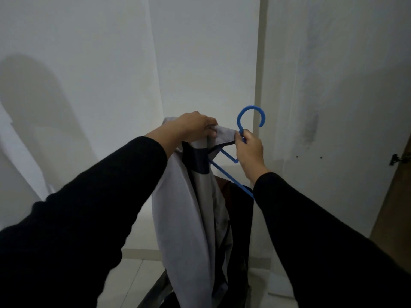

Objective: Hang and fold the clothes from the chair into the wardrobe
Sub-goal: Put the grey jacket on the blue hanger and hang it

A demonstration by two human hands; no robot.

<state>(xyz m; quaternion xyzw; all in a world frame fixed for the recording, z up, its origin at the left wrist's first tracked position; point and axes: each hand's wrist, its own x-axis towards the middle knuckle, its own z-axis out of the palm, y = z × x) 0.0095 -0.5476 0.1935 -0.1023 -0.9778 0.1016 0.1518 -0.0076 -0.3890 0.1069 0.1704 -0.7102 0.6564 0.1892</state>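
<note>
While both arms are raised in front of the white wall [93,63], the left hand [195,126] grips the top edge of a pale grey garment [184,218], fingers curled over the bunched fabric near its collar. The right hand [249,150] holds a blue plastic hanger [242,130] by the neck just below its hook, with thumb and fingers closed round the stem; the hook stands upright above the hand and opens toward the right. One shoulder of the hanger sits inside the garment's neck opening, while the other blue bar runs out diagonally below the right hand and passes behind the black sleeve [311,218] of that arm. The garment hangs straight down from the left hand in long folds, showing a dark navy band (part of its inner lining or trim, which of the two cannot be determined) just beneath the collar. Behind and below the garment, dark cloth [241,218] and a small brown patch are visible, draped on something whose shape is hidden. A tall cream panel [333,85] stands to the right, its edge running vertically just beside the hook, and a small black fitting [394,160] projects near the right margin. Pale floor tiles [142,274] show at the bottom.
</note>
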